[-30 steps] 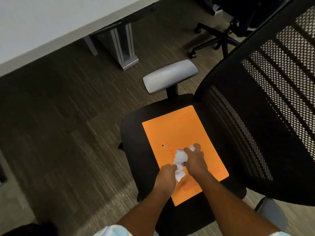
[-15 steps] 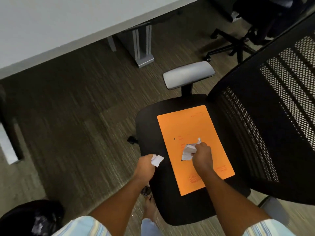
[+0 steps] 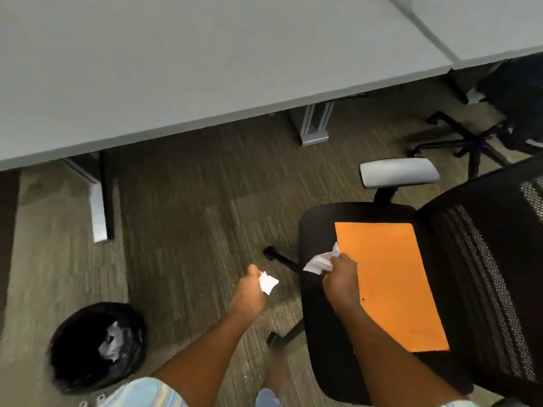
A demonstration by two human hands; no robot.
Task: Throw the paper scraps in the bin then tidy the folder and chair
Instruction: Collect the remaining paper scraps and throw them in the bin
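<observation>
An orange folder lies flat on the black seat of an office chair at the right. My right hand hovers over the seat's left edge, shut on a crumpled white paper scrap. My left hand is out over the carpet to the left of the chair, gripping a smaller white paper scrap. A round bin with a black liner stands on the floor at the lower left, well to the left of both hands.
A long grey desk spans the top, with metal legs underneath. The chair's grey armrest and mesh back are at the right. A second black chair's wheeled base sits behind it. Carpet lies between chair and bin.
Both hands have lifted off the folder with the scraps and moved left, the left hand farther out over the floor. My view has swung left, bringing the bin into sight.
</observation>
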